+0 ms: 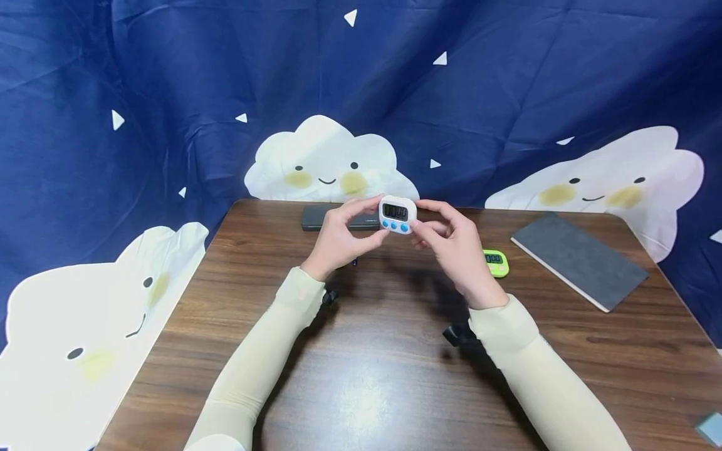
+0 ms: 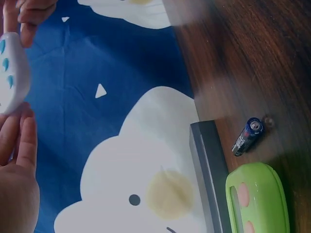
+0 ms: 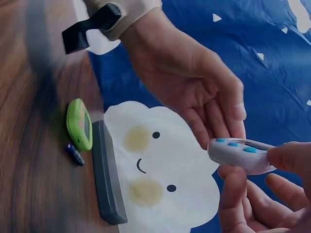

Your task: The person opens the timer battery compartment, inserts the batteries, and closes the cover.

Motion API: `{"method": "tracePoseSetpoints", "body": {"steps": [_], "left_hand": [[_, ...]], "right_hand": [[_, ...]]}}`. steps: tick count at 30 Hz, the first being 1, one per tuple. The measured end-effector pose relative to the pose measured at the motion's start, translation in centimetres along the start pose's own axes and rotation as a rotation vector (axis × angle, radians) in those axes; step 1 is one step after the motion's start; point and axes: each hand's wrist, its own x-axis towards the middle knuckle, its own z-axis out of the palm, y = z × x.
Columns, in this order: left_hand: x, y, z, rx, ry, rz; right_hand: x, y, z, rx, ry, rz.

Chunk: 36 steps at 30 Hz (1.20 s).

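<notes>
A small white digital timer (image 1: pixel 398 215) with blue buttons is held up above the table, its screen facing me. My right hand (image 1: pixel 455 250) pinches its right side, thumb on the front and fingers behind, as the right wrist view shows. Around the left edge, my left hand (image 1: pixel 336 240) has its fingers extended; in the right wrist view its fingertips come up to the timer, while its thumb stands apart from it. A green timer (image 1: pixel 496 263) lies on the table, partly behind the right wrist. Near it is a dark blue battery (image 2: pixel 248 136).
A long dark grey case (image 1: pixel 317 218) lies at the table's back edge, partly behind the left hand. At the right lies a dark grey notebook (image 1: pixel 581 260). A light blue object (image 1: pixel 711 429) sits at the right front edge. Behind the wooden table (image 1: pixel 361 351) hangs a blue cloud-patterned curtain (image 1: pixel 361 75).
</notes>
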Motion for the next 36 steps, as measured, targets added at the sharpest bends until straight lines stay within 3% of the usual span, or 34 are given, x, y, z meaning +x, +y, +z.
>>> {"method": "tracePoseSetpoints", "body": {"steps": [11, 15, 18, 22, 28, 32, 36], "left_hand": [[0.0, -0.1, 0.0, 0.049, -0.028, 0.041], [0.1, 0.0, 0.0, 0.042, -0.027, 0.051], [0.1, 0.0, 0.1, 0.041, -0.021, 0.052], [0.1, 0.0, 0.3, 0.036, -0.009, 0.039], [0.0, 0.3, 0.5, 0.012, 0.009, 0.023], [0.0, 0.4, 0.6, 0.012, 0.017, 0.007], [-0.1, 0.6, 0.6, 0.001, 0.016, -0.015]], "right_hand": [[0.4, -0.1, -1.0, 0.287, -0.095, 0.208], [0.4, -0.3, -1.3, 0.332, -0.124, 0.278], [0.4, -0.3, -1.5, 0.326, -0.136, 0.284], [0.4, -0.1, -1.8, 0.226, -0.125, 0.211], [0.6, 0.0, -2.4, -0.094, -0.08, 0.01], [0.7, 0.0, -2.8, -0.142, -0.094, -0.109], [0.8, 0.1, -3.1, -0.188, -0.112, -0.172]]}}
